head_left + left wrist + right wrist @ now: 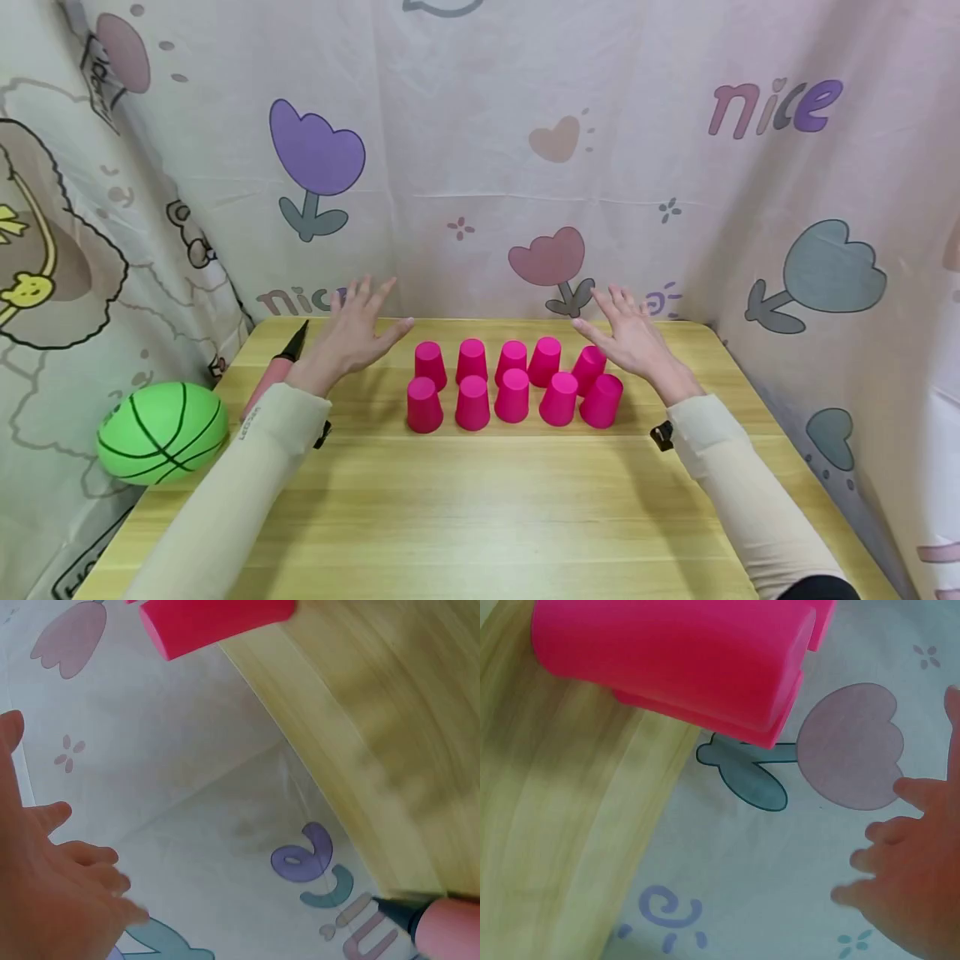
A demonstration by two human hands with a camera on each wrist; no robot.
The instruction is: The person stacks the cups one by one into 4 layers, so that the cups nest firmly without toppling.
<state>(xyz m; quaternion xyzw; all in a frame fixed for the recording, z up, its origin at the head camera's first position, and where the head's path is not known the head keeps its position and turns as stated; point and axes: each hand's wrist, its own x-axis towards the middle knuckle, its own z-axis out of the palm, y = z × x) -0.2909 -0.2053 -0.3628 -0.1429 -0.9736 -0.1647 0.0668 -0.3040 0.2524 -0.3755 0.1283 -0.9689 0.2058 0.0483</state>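
Several bright pink cups stand upside down in two rows across the middle of the wooden table. My left hand is raised at the left end of the rows, fingers spread and straight, holding nothing. On the other side my right hand is held up the same way beside the rightmost cups, also with nothing in it. In the left wrist view a pink cup lies beyond the left fingers. The right wrist view shows the end cup apart from the right fingertips.
A green ball with black lines sits at the table's left edge. Between it and the left forearm lies a pink object with a black pointed tip. A printed curtain hangs behind the table and along both sides.
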